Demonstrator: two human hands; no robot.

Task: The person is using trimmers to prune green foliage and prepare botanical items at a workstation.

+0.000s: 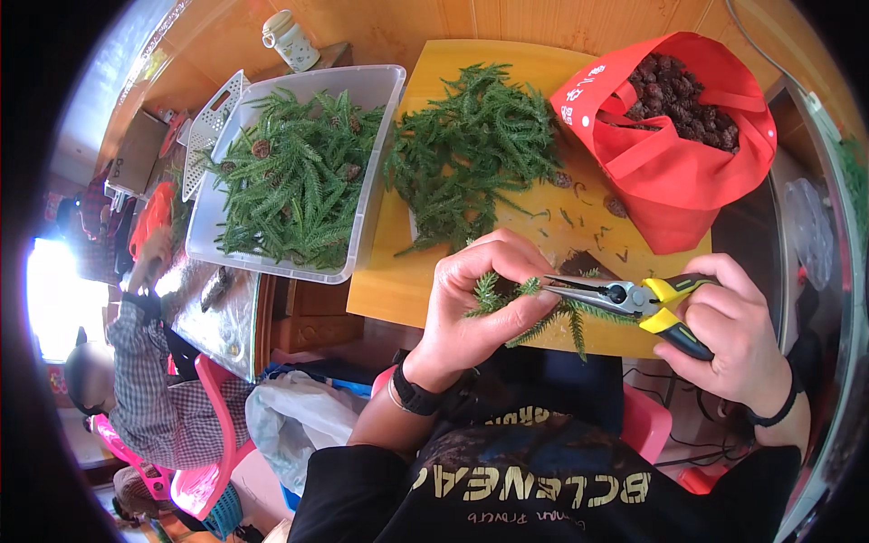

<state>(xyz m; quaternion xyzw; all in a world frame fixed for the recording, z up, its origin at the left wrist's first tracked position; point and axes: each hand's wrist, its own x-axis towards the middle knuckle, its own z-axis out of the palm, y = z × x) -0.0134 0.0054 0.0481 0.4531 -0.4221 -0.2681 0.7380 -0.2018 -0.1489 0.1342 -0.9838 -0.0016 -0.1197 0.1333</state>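
My left hand [484, 303] pinches a green pine sprig [575, 319] between thumb and fingers, in front of my chest. The sprig's needles spread out below the fingers. My right hand [738, 335] is wrapped round the yellow-and-black handles of long-nose pliers [638, 297]. The jaws point left, and their tips meet the sprig at my left fingertips. What exactly the tips grip is too small to tell. Past my hands, a heap of green pine sprigs [471, 145] lies on the yellow board [412, 281].
A clear plastic bin [362, 231] of sprigs and a few pine cones stands left. At the right is a red bag [670, 190] full of pine cones. Loose cones and needle scraps dot the board. A lidded cup [291, 43] stands behind. A person in checks [154, 389] works at the far left.
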